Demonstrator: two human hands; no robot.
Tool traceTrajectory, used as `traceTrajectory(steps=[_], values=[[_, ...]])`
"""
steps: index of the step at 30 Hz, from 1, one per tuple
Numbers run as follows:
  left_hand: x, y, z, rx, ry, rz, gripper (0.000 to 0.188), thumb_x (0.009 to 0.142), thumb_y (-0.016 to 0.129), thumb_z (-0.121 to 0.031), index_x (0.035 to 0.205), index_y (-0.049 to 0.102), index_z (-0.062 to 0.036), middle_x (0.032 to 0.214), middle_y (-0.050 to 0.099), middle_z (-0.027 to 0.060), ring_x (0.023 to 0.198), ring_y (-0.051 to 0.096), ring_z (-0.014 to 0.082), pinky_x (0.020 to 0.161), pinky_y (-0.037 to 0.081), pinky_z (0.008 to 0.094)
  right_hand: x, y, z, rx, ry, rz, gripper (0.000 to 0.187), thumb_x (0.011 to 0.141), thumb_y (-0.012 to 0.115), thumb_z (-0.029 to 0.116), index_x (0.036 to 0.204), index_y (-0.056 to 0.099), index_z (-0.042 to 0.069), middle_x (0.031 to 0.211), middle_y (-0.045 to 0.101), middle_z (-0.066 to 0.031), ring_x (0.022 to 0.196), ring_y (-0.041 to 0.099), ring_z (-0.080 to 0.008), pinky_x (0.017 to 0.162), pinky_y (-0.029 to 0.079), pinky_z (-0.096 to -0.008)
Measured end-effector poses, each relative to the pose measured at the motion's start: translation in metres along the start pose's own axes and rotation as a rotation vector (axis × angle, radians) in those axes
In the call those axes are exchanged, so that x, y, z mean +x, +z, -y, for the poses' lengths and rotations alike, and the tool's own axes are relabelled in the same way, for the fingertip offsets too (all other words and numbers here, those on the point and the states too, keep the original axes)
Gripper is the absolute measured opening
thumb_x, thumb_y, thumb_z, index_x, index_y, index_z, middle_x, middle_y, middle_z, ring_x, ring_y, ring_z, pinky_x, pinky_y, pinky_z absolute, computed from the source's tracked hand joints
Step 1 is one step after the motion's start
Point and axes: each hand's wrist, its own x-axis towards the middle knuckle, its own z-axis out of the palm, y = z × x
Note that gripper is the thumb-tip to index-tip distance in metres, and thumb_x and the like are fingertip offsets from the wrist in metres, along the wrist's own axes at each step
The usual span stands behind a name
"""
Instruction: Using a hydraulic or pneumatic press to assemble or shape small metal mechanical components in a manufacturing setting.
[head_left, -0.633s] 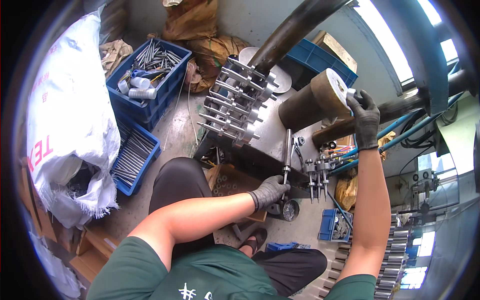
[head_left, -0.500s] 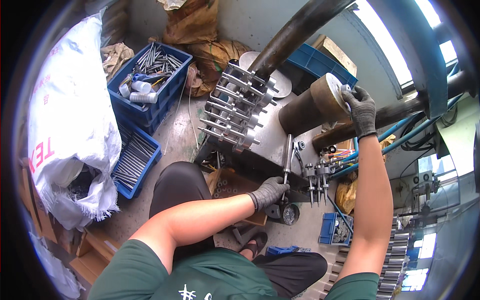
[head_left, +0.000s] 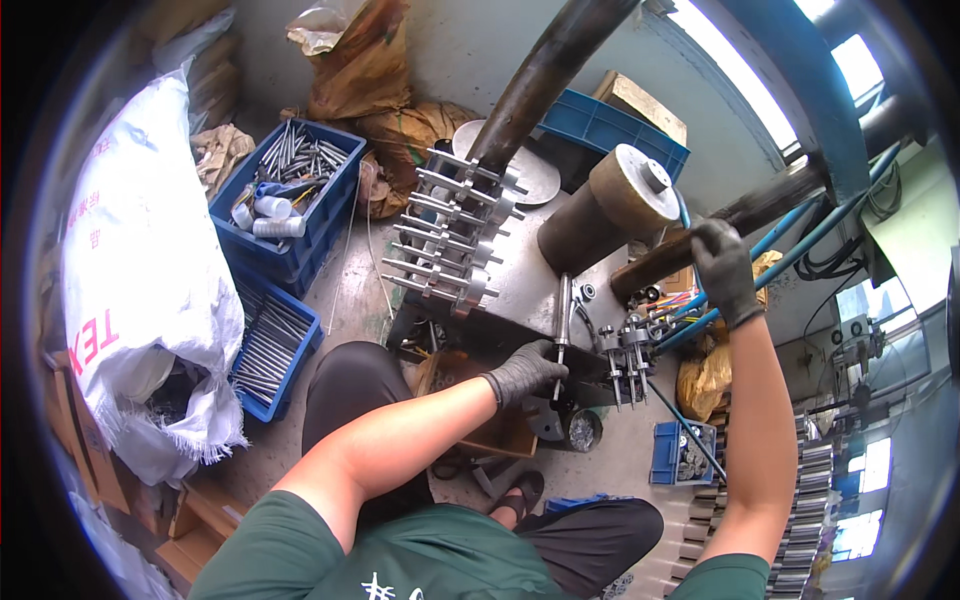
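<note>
My left hand (head_left: 528,373), in a dark grey glove, is closed round the lower end of a slim metal shaft (head_left: 562,345). The shaft stands at the near edge of a metal bench plate (head_left: 528,262). My right hand (head_left: 726,270), gloved too, is in the air beside a dark steel bar (head_left: 655,268); its fingers are bent, and whether anything is in them is hidden. Left of it, a heavy tilted steel cylinder (head_left: 580,220) carries a small round knob (head_left: 655,177) on its end face, untouched by either hand.
A row of shafts with round collars (head_left: 450,235) stands left on the bench; several similar ones (head_left: 628,360) are at its near right. Blue crates (head_left: 290,255) of metal rods and a white woven sack (head_left: 150,270) are at left. A cup (head_left: 582,430) stands below the bench edge.
My right hand has left the knob on the cylinder's end and moved down toward me. My left hand stays on the shaft. The whole view has shifted slightly.
</note>
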Motion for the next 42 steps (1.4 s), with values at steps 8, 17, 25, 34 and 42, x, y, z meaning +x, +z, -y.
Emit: traceTrajectory(steps=[8, 17, 25, 34, 42], values=[[-0.015, -0.016, -0.004, 0.203, 0.116, 0.022, 0.041, 0.086, 0.075, -0.003, 0.124, 0.061, 0.0047, 0.104, 0.071, 0.0133, 0.093, 0.071, 0.0198, 0.08, 0.06, 0.034, -0.198, -0.104, 0.009, -0.36, -0.062, 0.458, 0.018, 0.086, 0.072, 0.025, 0.083, 0.072, 0.007, 0.088, 0.069, -0.014, 0.091, 0.065, -0.0365, 0.089, 0.049, -0.0467], [-0.058, 0.015, -0.018, 0.442, 0.368, -0.063, 0.057, 0.092, 0.062, 0.008, 0.146, 0.049, -0.0059, 0.102, 0.068, 0.0033, 0.092, 0.066, 0.0122, 0.082, 0.058, 0.0299, -0.337, -0.137, 0.005, -0.232, 0.174, 0.329, 0.012, 0.074, 0.074, 0.01, 0.086, 0.074, 0.008, 0.091, 0.071, -0.0133, 0.091, 0.065, -0.0376, 0.084, 0.049, -0.0487], [-0.031, 0.046, -0.123, 0.558, 0.853, -0.086, 0.066, 0.099, 0.056, -0.001, 0.158, 0.028, -0.0124, 0.101, 0.053, 0.0037, 0.092, 0.065, 0.0168, 0.079, 0.058, 0.0325, -0.278, -0.125, -0.013, -0.235, 0.193, -0.318, 0.04, 0.084, 0.069, 0.001, 0.124, 0.064, 0.004, 0.127, 0.061, -0.0232, 0.109, 0.066, -0.0401, 0.091, 0.056, -0.044], [0.081, 0.079, -0.306, 0.35, 1.248, -0.279, 0.023, 0.1, 0.053, 0.006, 0.118, 0.046, -0.0057, 0.093, 0.059, 0.0088, 0.085, 0.068, 0.0185, 0.069, 0.061, 0.0311, -0.195, -0.121, -0.071, -0.294, 0.557, -0.288, 0.076, 0.089, 0.068, 0.059, 0.137, 0.06, 0.0, 0.133, 0.061, -0.0239, 0.119, 0.065, -0.0373, 0.098, 0.054, -0.0443], [0.129, 0.055, -0.355, 0.631, 0.941, -0.456, 0.031, 0.095, 0.057, 0.01, 0.12, 0.047, -0.0063, 0.097, 0.057, 0.0097, 0.073, 0.07, 0.0226, 0.06, 0.064, 0.035, -0.178, -0.117, -0.089, -0.221, 0.689, -0.03, 0.062, 0.1, 0.053, 0.06, 0.09, 0.075, 0.003, 0.086, 0.072, -0.0208, 0.093, 0.071, -0.0382, 0.088, 0.055, -0.049]])
